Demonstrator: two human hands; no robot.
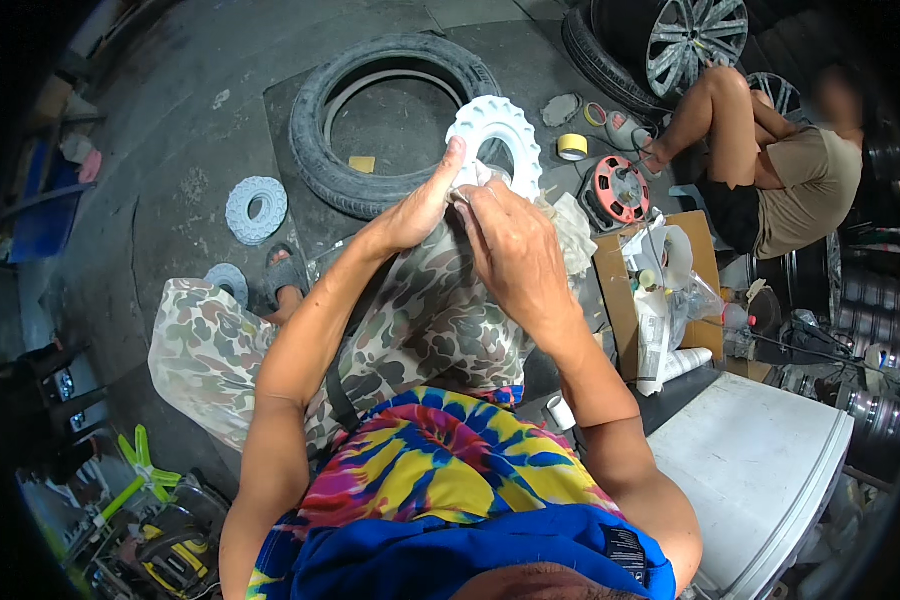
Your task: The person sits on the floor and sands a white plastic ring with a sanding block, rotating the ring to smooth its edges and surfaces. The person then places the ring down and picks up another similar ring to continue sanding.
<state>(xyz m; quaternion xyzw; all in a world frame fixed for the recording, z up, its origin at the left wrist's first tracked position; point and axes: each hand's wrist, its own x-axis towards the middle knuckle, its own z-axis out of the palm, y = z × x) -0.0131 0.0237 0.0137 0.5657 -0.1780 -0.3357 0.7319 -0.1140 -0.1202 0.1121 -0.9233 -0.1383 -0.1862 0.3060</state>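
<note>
Head view: the white ring (527, 145) is up in the air, the left hand (428, 208) pinching its near-left edge, thumb uppermost. The right hand (515, 240) pinches a cloth (477, 176) against its near side. Beyond lies a tire (313, 140); a grey ring (241, 215) lies left, a reel (622, 190) right, near a seated person (810, 190).

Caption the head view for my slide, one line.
Left hand and right hand at a white notched ring, a tire lying flat on the floor beyond.
</note>
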